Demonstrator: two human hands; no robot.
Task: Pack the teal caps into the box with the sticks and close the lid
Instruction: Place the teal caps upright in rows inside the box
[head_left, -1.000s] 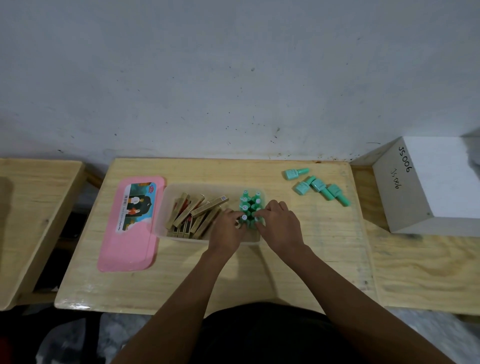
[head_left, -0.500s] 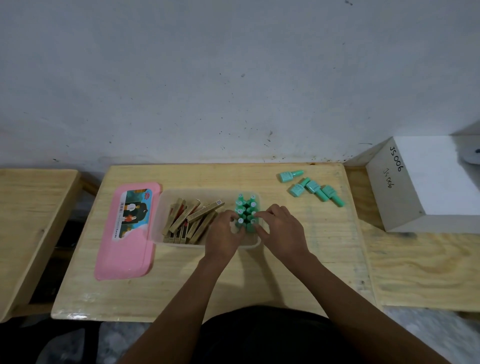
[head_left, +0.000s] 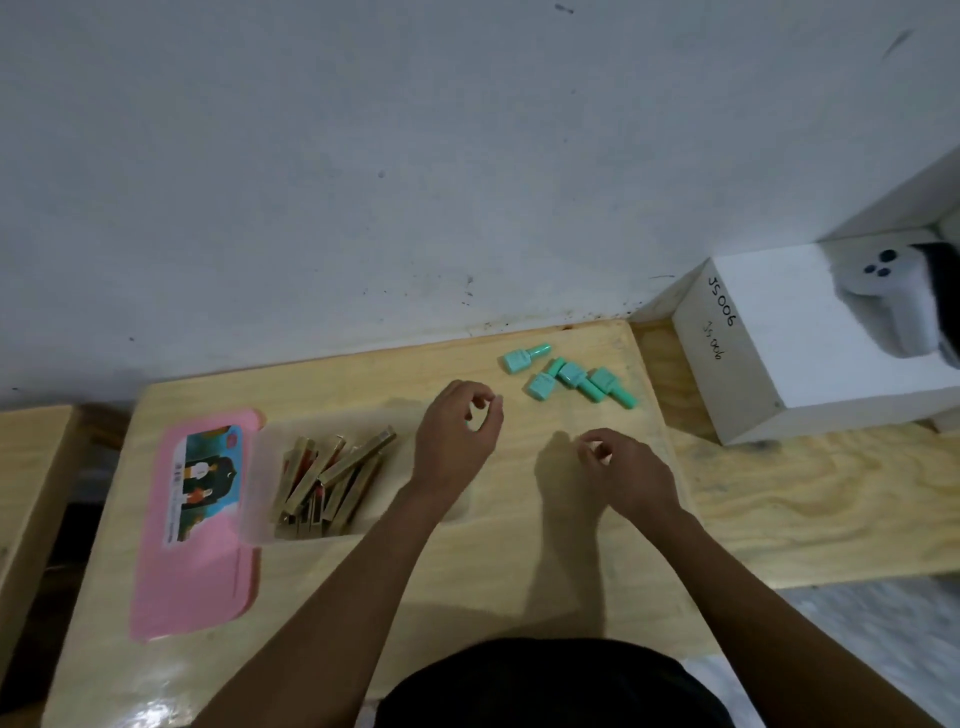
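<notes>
A clear plastic box (head_left: 253, 470) stands on the wooden table (head_left: 467, 571) with several gold sticks (head_left: 332, 475) lying in its left half. My left hand (head_left: 457, 441) hovers over the box's right half and hides what is in there; its fingers are loosely curled and hold nothing. My right hand (head_left: 626, 470) hangs just right of the box, also loosely curled and holding nothing. Several loose teal caps (head_left: 569, 375) lie on the table at the back right, beyond both hands. The pink lid (head_left: 195, 561) lies flat against the box's left side.
A white foam block (head_left: 800, 353) marked JS006 stands at the right with a white device (head_left: 893, 299) on top. A second wooden table (head_left: 31, 478) adjoins on the left and a plywood surface (head_left: 810, 499) on the right. The wall runs close behind.
Both hands have left the teal caps standing in the box and risen; the left shifted up over the box's right end, the right moved out to the right. The view has tilted.
</notes>
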